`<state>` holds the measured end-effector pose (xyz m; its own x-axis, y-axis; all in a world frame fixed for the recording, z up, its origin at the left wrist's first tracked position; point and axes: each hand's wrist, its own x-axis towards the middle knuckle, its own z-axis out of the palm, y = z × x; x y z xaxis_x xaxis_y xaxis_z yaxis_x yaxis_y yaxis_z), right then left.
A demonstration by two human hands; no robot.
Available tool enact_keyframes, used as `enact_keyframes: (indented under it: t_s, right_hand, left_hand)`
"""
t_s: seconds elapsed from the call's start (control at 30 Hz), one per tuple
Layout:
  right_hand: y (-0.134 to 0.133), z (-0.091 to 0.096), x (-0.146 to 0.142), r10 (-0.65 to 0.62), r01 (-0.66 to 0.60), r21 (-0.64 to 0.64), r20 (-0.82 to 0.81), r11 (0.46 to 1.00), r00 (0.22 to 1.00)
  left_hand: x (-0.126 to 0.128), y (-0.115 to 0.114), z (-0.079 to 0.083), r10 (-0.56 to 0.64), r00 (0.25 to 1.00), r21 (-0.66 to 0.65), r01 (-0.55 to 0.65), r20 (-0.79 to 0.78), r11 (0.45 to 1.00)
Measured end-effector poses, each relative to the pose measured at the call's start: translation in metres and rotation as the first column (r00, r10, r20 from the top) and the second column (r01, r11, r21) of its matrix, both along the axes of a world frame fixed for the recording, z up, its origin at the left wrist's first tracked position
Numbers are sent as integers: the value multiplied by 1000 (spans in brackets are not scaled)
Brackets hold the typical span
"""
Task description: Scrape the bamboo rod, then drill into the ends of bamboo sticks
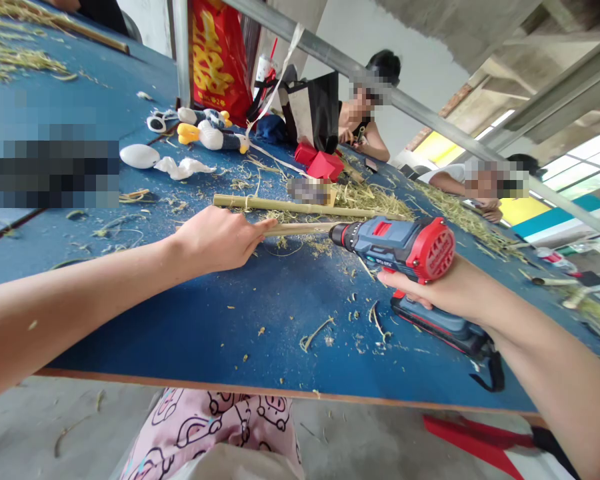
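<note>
**Clamped at both ends**

The right hand (433,290) is clamped around the grip of a red-and-blue cordless drill (395,245), at 3 o'clock on the blue table (220,327). A thin bamboo stick (300,229) runs into the drill's chuck, and the left hand (215,240) has its fingers closed on the stick's far end, at 9 o'clock. A longer bamboo pole (290,207) lies just behind at 12 o'clock, among straw-like shavings (370,199).
</note>
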<state>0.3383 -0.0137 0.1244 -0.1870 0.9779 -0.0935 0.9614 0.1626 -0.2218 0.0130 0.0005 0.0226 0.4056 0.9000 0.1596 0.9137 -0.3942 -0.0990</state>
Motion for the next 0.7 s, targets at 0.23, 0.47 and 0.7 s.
enact_keyframes:
  t_s: [0.23, 0.47, 0.7]
  right_hand:
    - [2, -1, 2, -6, 7, -12, 18, 1000, 1000]
    - [4, -2, 5, -16, 17, -58, 34, 998, 999]
    - [5, -5, 9, -7, 8, -50, 14, 999, 1000]
  left_hand:
    - [0, 1, -3, -1, 999, -6, 1, 43, 1000]
    - [2, 0, 2, 4, 1000, -31, -4, 3, 1000]
    - [2, -1, 3, 6, 1000, -18, -6, -15, 1000]
